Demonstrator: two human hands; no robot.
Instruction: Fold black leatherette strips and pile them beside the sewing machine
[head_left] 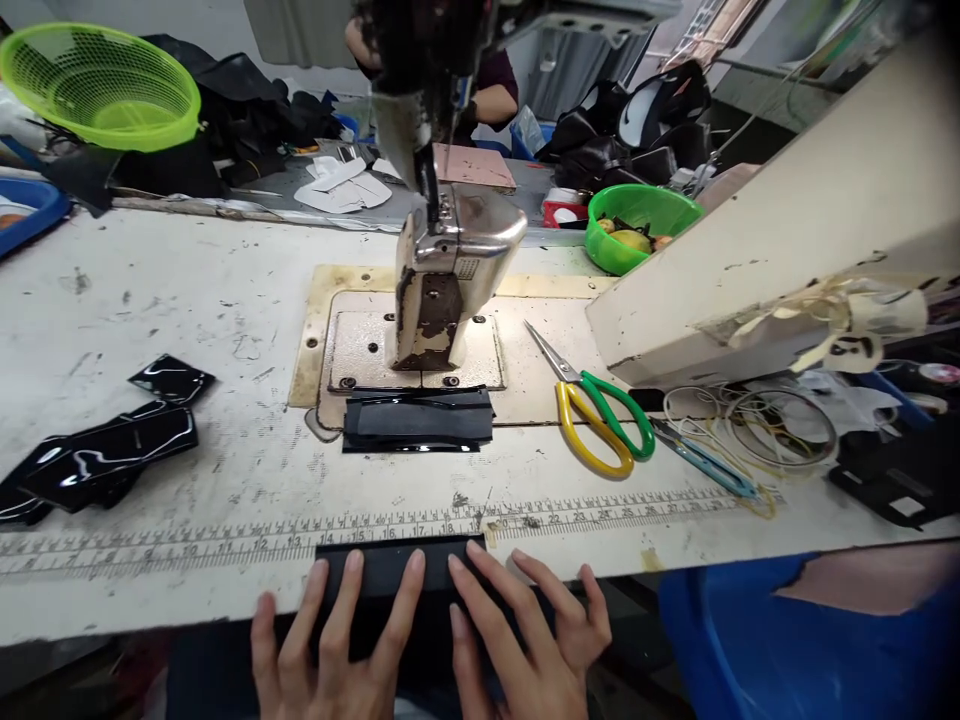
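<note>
Along the table's front edge lies a folded black piece of leather-like material [386, 572], beside a printed ruler scale [300, 540]. My left hand [337, 645] rests on it with fingers spread, some fingertips pressing its upper part. Likewise, my right hand [525, 640] has its fingers stretched out, with the nearer fingertips on the strip's right end and the others over the table. Ahead of both hands, another black strip [418, 420] lies flat in front of the post-bed sewing machine [450, 260].
Glossy black pieces [112, 450] lie at left. Yellow-and-green-handled scissors [592, 405], blue thread snips [709, 460] and tangled cord [780, 425] lie at right. A green bowl [615, 250] stands behind. Across the table a person's arm [495, 103] shows. A blue bin [735, 640] is below right.
</note>
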